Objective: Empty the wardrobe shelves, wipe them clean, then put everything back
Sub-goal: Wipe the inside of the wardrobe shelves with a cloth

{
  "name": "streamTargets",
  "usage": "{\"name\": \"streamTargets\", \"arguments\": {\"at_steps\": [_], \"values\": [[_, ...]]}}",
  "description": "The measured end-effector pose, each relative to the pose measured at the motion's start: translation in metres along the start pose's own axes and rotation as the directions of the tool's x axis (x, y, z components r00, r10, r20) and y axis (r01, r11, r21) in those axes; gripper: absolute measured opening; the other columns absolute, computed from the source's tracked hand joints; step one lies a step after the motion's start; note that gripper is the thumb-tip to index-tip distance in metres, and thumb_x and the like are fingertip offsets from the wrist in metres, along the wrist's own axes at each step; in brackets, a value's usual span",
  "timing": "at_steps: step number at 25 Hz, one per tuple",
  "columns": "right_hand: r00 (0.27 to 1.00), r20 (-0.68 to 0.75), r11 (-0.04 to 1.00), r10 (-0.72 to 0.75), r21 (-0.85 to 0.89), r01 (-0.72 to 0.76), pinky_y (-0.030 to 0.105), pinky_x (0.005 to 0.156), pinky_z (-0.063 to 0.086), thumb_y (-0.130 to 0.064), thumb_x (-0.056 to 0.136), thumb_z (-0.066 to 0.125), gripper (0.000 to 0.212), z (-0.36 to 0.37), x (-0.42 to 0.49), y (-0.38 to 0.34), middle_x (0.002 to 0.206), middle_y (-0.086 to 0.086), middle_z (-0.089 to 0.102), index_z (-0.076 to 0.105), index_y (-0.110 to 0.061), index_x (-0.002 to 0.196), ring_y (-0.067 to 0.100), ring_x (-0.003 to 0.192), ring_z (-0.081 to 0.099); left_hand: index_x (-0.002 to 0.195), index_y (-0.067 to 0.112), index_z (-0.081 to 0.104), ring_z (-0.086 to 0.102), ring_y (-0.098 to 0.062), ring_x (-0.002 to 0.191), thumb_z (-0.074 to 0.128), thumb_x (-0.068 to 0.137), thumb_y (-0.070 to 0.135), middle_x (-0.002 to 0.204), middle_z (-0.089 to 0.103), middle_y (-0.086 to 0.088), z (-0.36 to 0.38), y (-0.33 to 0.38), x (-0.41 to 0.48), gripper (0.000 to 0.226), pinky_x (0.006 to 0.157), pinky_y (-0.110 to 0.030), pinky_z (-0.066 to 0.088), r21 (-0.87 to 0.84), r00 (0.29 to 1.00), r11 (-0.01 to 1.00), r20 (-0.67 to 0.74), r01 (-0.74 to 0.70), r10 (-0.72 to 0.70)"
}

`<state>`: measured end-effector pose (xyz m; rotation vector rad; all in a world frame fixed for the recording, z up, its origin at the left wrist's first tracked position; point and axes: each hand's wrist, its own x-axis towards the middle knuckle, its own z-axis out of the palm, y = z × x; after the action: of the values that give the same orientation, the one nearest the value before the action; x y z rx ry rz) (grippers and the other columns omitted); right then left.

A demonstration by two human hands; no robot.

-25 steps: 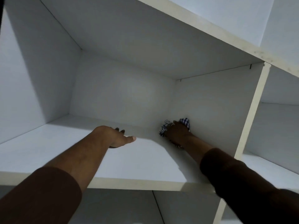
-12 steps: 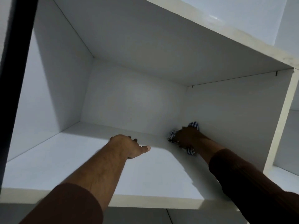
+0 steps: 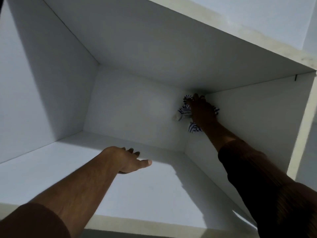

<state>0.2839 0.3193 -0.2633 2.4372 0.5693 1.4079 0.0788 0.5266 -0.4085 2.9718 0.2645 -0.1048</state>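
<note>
I am looking into a white wardrobe compartment with nothing on its shelf board [image 3: 51, 177]. My right hand [image 3: 202, 112] reaches high into the back right corner, just under the compartment's top panel. It presses a blue-and-white striped cloth [image 3: 184, 111] flat against the wall, and cloth ends stick out on both sides of the palm. My left hand [image 3: 125, 160] rests palm down on the shelf board near the middle, with fingers straight and thumb spread, and it holds nothing.
The top panel [image 3: 154, 48] hangs close above my right hand. A vertical divider [image 3: 301, 134] bounds the compartment on the right, the left side wall [image 3: 42, 83] on the left. The shelf's front edge [image 3: 145, 224] runs along the bottom of the view.
My right hand has carried the cloth from the shelf's back right corner up the wall to the upper corner. The left hand stays on the shelf. The view has tilted upward.
</note>
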Motion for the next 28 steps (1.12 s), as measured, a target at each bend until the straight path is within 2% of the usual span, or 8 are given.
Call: {"name": "streamTargets", "arguments": {"at_steps": [3, 7, 12, 14, 19, 24, 26, 28], "values": [[0.999, -0.022, 0.999, 0.024, 0.038, -0.024, 0.051, 0.097, 0.043, -0.015, 0.099, 0.035, 0.047, 0.017, 0.019, -0.003, 0.145, 0.019, 0.04, 0.044, -0.009, 0.145, 0.04, 0.129, 0.042, 0.161, 0.034, -0.001, -0.006, -0.015, 0.156, 0.013, 0.09, 0.083, 0.168, -0.009, 0.01, -0.001, -0.001, 0.0, 0.087, 0.124, -0.046, -0.002, -0.006, 1.0, 1.0, 0.001, 0.004, -0.004], [0.968, 0.245, 0.97, -0.055, 0.245, -0.007, 0.041, 0.11, 0.036, -0.017, 0.092, 0.065, 0.065, 0.063, 0.011, -0.014, 0.154, 0.016, 0.036, 0.038, -0.016, 0.151, 0.036, 0.136, 0.041, 0.161, 0.035, -0.001, -0.007, -0.014, 0.156, 0.013, 0.091, 0.083, 0.168, -0.009, 0.011, 0.0, -0.002, 0.003, 0.086, 0.126, -0.046, -0.002, -0.013, 1.0, 1.0, 0.006, 0.0, 0.0], [0.756, 0.49, 0.885, -0.434, 0.387, 0.258, 0.027, 0.11, 0.029, -0.02, 0.093, 0.065, 0.049, 0.095, -0.032, -0.036, 0.151, 0.007, 0.044, 0.054, -0.017, 0.141, 0.025, 0.139, 0.041, 0.161, 0.035, -0.001, -0.007, -0.013, 0.156, 0.013, 0.091, 0.082, 0.168, -0.009, 0.012, 0.0, 0.0, 0.0, 0.085, 0.126, -0.047, -0.002, -0.018, 1.0, 1.0, 0.008, -0.009, 0.009], [0.827, 0.332, 0.854, -0.453, 0.427, 0.297, 0.032, 0.113, 0.029, -0.01, 0.09, 0.066, 0.055, 0.087, -0.007, -0.026, 0.156, 0.014, 0.037, 0.052, -0.016, 0.143, 0.031, 0.143, 0.037, 0.161, 0.036, -0.001, -0.008, -0.012, 0.156, 0.013, 0.091, 0.082, 0.168, -0.009, 0.012, 0.0, -0.002, 0.0, 0.086, 0.126, -0.048, -0.001, -0.017, 1.0, 1.0, 0.007, -0.01, 0.01], [0.994, -0.066, 0.922, -0.088, 0.373, 0.106, 0.047, 0.119, 0.025, -0.012, 0.091, 0.068, 0.072, 0.043, 0.059, -0.009, 0.164, 0.016, 0.017, 0.032, -0.011, 0.154, 0.037, 0.15, 0.018, 0.161, 0.038, -0.002, -0.008, -0.01, 0.155, 0.012, 0.089, 0.084, 0.168, -0.01, 0.013, 0.0, -0.003, 0.001, 0.086, 0.126, -0.048, -0.001, -0.014, 1.0, 1.0, 0.011, -0.013, 0.013], [0.8, 0.135, 0.797, -0.585, 0.28, 0.536, 0.03, 0.12, 0.019, -0.045, 0.097, 0.048, 0.067, 0.142, -0.011, -0.037, 0.165, 0.007, 0.02, 0.03, -0.019, 0.156, 0.025, 0.151, 0.024, 0.161, 0.038, -0.002, -0.008, -0.01, 0.155, 0.012, 0.09, 0.083, 0.168, -0.01, 0.013, 0.0, -0.004, -0.001, 0.085, 0.126, -0.046, -0.002, -0.008, 1.0, 1.0, 0.01, -0.021, 0.021], [0.694, 0.172, 0.714, -0.699, 0.229, 0.662, 0.035, 0.122, 0.018, -0.035, 0.1, 0.05, 0.063, 0.142, -0.027, -0.043, 0.165, 0.006, 0.018, 0.027, -0.017, 0.156, 0.026, 0.15, 0.025, 0.161, 0.038, -0.002, -0.009, -0.009, 0.155, 0.012, 0.09, 0.083, 0.168, -0.01, 0.013, -0.001, -0.003, -0.001, 0.085, 0.126, -0.045, -0.002, -0.01, 1.0, 1.0, 0.015, -0.022, 0.022], [0.71, -0.011, 0.69, -0.704, 0.224, 0.688, 0.056, 0.113, 0.036, -0.023, 0.091, 0.061, 0.062, 0.119, -0.008, -0.042, 0.155, 0.023, 0.036, 0.043, -0.003, 0.147, 0.044, 0.138, 0.043, 0.161, 0.038, -0.002, -0.009, -0.009, 0.155, 0.012, 0.09, 0.083, 0.168, -0.01, 0.013, -0.001, -0.003, 0.0, 0.085, 0.126, -0.045, -0.002, -0.012, 0.999, 1.0, 0.016, -0.027, 0.027]]}}
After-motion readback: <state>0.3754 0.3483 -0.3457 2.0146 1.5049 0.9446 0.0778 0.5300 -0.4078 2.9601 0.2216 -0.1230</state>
